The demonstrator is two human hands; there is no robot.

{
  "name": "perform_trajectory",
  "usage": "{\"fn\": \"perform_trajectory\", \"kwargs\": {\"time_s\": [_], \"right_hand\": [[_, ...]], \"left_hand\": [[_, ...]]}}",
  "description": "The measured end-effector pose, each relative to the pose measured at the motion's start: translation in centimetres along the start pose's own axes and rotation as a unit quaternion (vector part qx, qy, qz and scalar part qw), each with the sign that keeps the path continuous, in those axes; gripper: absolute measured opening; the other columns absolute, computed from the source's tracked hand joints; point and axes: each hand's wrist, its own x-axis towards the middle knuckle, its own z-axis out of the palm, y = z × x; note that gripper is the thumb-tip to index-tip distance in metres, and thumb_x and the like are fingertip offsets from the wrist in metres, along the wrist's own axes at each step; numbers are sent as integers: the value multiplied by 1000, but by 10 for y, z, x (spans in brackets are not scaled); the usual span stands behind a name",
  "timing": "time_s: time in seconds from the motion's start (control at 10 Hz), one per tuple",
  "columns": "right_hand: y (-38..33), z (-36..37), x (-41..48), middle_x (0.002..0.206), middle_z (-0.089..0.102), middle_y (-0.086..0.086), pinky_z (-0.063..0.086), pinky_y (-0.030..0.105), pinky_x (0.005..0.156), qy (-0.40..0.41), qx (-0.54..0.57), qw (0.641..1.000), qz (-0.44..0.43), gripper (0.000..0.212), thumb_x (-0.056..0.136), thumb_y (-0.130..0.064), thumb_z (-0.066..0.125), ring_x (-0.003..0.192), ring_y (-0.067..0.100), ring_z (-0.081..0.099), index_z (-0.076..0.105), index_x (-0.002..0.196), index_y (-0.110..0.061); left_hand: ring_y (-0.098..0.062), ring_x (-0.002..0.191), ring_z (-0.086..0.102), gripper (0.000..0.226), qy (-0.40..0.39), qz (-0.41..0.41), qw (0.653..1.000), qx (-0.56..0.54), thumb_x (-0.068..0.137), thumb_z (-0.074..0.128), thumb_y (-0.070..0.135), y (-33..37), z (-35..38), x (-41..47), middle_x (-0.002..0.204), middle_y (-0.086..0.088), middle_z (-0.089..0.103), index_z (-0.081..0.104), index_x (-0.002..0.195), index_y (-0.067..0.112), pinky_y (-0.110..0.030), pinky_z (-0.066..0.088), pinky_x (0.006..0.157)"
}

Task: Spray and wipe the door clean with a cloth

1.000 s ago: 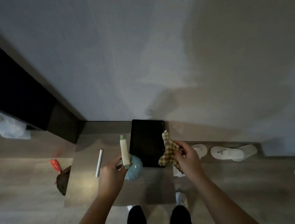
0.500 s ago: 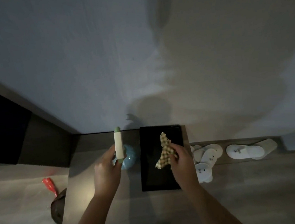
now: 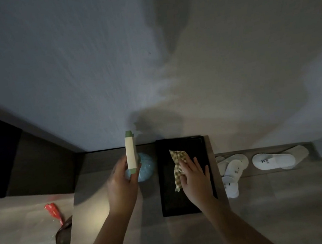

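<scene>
My left hand (image 3: 121,185) grips a cream spray bottle (image 3: 131,153) with a green cap, held upright above the table's far edge. A yellow checked cloth (image 3: 177,165) lies on a black tray (image 3: 169,199). My right hand (image 3: 196,179) rests flat on the cloth with its fingers spread and straight. A large pale wall surface (image 3: 112,67) fills the view ahead, with shadows of my arms on it. A dark panel (image 3: 1,155) stands at the far left; I cannot tell if it is the door.
A wooden table (image 3: 92,215) carries the tray and a round blue object (image 3: 146,169) behind the bottle. White slippers (image 3: 272,160) and several more (image 3: 232,170) lie on the floor at the right. A red wrapper (image 3: 53,210) and a dark object (image 3: 63,241) lie at the left.
My right hand has lowered the cloth onto the tray and flattened its fingers over it. My left hand has raised the bottle slightly and keeps hold of it.
</scene>
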Motion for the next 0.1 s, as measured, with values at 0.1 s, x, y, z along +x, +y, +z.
{"fn": "perform_trajectory", "kwargs": {"time_s": [0.1], "right_hand": [[-6,-18,-10,161,5,-9,8,47,119,-19,32,999,-7,59,99,-29,40,149,17,-1,17,152,-33]], "left_hand": [[-14,106,60,42,-6,-25,1000,-6,86,67,19,6,-1,-5,115,3,62,54,126,20,-35,53,85]]}}
